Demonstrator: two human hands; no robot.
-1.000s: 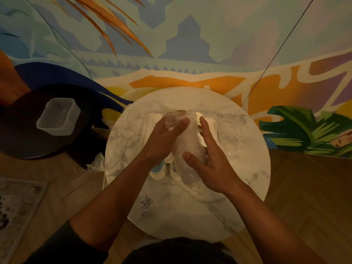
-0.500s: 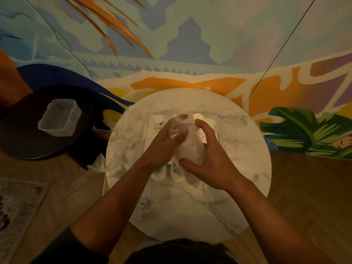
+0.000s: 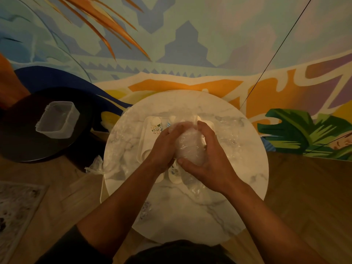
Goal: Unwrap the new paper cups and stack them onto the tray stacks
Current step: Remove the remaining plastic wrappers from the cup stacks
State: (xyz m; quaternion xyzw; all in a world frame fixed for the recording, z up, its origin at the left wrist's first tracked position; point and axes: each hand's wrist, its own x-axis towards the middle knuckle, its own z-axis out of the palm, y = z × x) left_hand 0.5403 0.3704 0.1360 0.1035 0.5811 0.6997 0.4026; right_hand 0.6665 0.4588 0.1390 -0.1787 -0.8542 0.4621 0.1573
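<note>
Light: dim, warm amber, strongest on the marble table in front of me. Corners of the view fall off dark; the black side table is almost without detail. Glare: soft pale sheen on the plastic wrap between my hands. Shadows: soft, under my forearms. Blur: slight, on my fingers and the wrap. Distortion: wide-angle, bending the mural wall at the edges. Grain: mild throughout.

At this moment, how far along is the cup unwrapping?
Done: printed cups stand on the white tray; loose wrap lies aside. In hand: left hand and right hand grip a crumpled plastic wrap bundle. Left: stacking; remaining count unclear.
</note>
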